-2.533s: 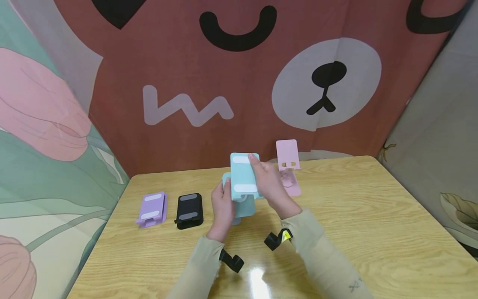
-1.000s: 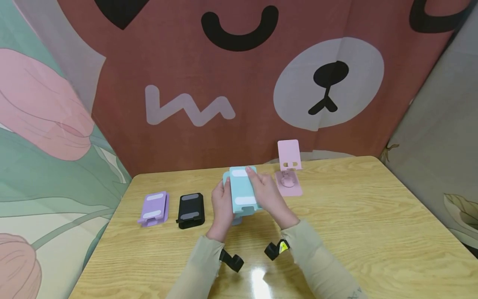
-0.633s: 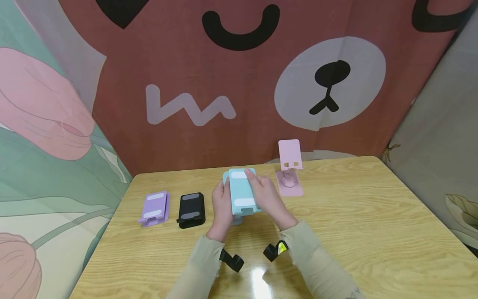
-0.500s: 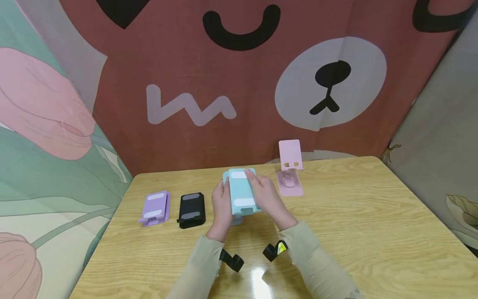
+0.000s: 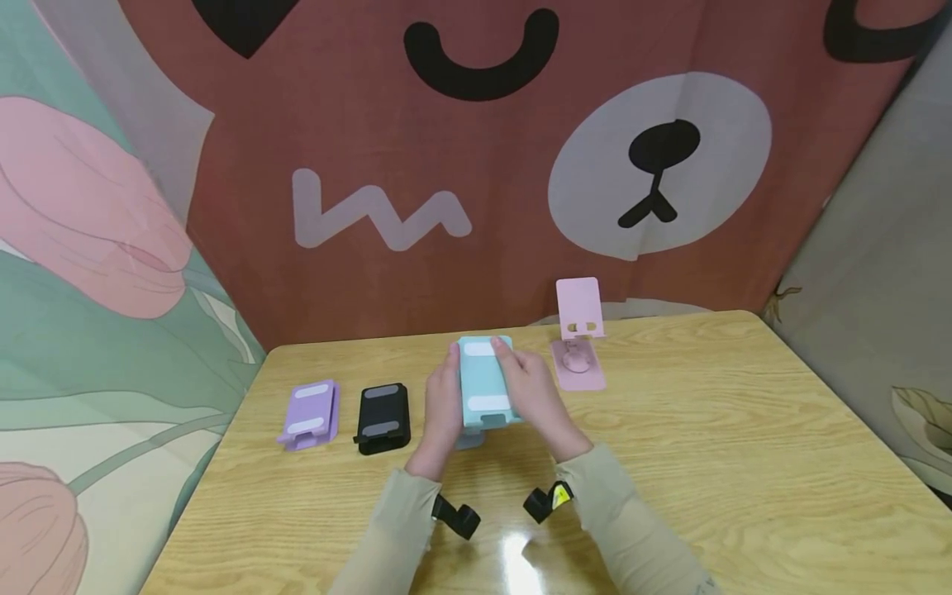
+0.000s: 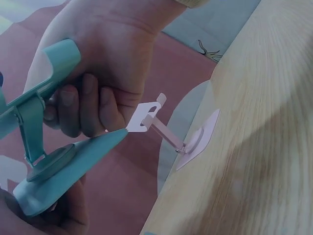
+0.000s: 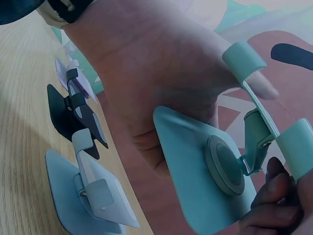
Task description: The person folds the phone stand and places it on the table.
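Note:
A teal folding phone stand (image 5: 485, 376) is held up above the table between both hands. My left hand (image 5: 444, 397) grips its left side, the thumb along the edge. My right hand (image 5: 537, 397) grips the right side with the thumb over the front plate, and its fingers (image 6: 89, 105) curl behind that plate in the left wrist view. The right wrist view shows the round swivel (image 7: 225, 164) and the hinged arm between the base plate and the upper plate, which stand apart at an angle. Below the hands, a light blue phone stand (image 5: 470, 440) is mostly hidden.
To the left on the wooden table (image 5: 706, 463) lie a folded purple phone stand (image 5: 311, 413) and a folded black one (image 5: 383, 419). An unfolded pink phone stand (image 5: 580, 310) stands at the back right. A printed cloth (image 5: 357, 289) hangs behind the table.
The teal stand's upper plate has come down over its base, the right hand moving down with it. Most recently the left hand has shifted, its thumb now higher along the left edge.

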Motion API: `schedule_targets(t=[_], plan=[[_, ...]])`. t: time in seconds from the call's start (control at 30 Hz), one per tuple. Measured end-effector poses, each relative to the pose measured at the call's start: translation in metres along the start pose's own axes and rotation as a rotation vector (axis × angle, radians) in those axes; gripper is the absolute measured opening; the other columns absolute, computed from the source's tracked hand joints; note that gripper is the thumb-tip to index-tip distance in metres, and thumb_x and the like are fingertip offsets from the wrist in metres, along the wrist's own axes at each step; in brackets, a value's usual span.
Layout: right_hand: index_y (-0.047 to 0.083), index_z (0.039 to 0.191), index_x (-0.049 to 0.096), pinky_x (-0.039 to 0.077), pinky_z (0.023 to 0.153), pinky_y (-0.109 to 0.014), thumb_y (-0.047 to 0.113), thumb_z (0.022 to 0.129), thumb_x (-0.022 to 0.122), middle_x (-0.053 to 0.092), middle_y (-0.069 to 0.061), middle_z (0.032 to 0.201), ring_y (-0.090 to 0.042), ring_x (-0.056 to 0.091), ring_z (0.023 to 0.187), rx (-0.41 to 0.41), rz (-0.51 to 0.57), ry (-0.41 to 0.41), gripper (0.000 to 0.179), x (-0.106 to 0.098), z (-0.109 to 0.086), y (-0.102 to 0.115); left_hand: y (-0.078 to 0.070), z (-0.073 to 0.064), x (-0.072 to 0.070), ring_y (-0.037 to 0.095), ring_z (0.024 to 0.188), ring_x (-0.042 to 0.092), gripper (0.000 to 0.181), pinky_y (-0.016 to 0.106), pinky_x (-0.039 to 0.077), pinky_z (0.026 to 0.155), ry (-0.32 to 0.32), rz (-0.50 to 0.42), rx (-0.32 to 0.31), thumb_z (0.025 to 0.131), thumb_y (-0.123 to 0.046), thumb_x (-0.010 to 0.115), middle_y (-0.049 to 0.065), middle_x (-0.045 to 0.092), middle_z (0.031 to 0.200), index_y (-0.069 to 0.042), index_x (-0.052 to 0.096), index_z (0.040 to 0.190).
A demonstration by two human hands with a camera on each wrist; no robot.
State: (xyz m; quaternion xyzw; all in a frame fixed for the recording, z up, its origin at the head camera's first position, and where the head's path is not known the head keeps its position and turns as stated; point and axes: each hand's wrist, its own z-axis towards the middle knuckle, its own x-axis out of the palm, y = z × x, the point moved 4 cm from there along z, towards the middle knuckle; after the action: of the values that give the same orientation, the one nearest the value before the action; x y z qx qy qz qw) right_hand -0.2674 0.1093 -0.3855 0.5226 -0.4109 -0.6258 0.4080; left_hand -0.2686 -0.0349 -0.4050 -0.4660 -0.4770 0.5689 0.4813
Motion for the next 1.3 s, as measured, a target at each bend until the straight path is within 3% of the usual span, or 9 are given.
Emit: schedule_targets(t=[0.17, 0.4, 0.63, 0.93, 1.3], plan=[[0.007, 0.089, 0.073, 0.048, 0.062, -0.034, 0.056, 0.104, 0.048, 0.062, -0.007, 0.074, -0.021, 0.057, 0.068, 0.002, -0.006, -0.022, 0.058, -0.002, 0.003, -0.002, -0.001, -0.001, 0.003, 0.023, 0.098, 0.061, 0.064, 0.037, 0.049, 0.086, 0.065, -0.029, -0.029, 0.099, -0.06, 0.054, 0.01, 0.067, 0.111, -0.005, 0.063, 0.13], [0.007, 0.128, 0.069, 0.049, 0.086, -0.043, 0.066, 0.099, 0.048, 0.068, -0.012, 0.112, -0.026, 0.061, 0.098, 0.026, 0.037, -0.008, 0.069, -0.005, 0.005, -0.003, 0.001, 0.0, 0.004, 0.024, 0.101, 0.061, 0.063, 0.04, 0.048, 0.09, 0.074, -0.064, -0.066, 0.097, -0.056, 0.06, 0.01, 0.067, 0.114, -0.006, 0.061, 0.135], [0.003, 0.106, 0.063, 0.047, 0.079, -0.04, 0.064, 0.098, 0.053, 0.061, -0.013, 0.098, -0.027, 0.056, 0.09, 0.0, 0.094, -0.001, 0.063, -0.011, 0.004, -0.004, 0.001, 0.001, 0.002, 0.025, 0.097, 0.062, 0.064, 0.038, 0.049, 0.084, 0.049, -0.067, -0.067, 0.098, -0.058, 0.055, 0.012, 0.066, 0.11, -0.004, 0.059, 0.133], [0.007, 0.126, 0.062, 0.05, 0.084, -0.043, 0.074, 0.094, 0.049, 0.065, -0.011, 0.111, -0.026, 0.06, 0.098, 0.041, 0.002, 0.118, 0.075, -0.006, 0.001, -0.01, 0.0, 0.002, 0.002, 0.022, 0.097, 0.059, 0.061, 0.035, 0.047, 0.083, 0.054, -0.08, -0.069, 0.101, -0.056, 0.051, 0.012, 0.064, 0.111, -0.004, 0.057, 0.133], [0.006, 0.117, 0.068, 0.05, 0.075, -0.04, 0.069, 0.098, 0.046, 0.066, -0.009, 0.1, -0.024, 0.06, 0.088, -0.018, -0.086, 0.088, 0.069, -0.006, 0.0, -0.007, -0.002, -0.001, 0.003, 0.023, 0.095, 0.058, 0.06, 0.036, 0.047, 0.082, 0.034, -0.066, -0.044, 0.102, -0.057, 0.048, 0.012, 0.064, 0.108, -0.005, 0.06, 0.129]])
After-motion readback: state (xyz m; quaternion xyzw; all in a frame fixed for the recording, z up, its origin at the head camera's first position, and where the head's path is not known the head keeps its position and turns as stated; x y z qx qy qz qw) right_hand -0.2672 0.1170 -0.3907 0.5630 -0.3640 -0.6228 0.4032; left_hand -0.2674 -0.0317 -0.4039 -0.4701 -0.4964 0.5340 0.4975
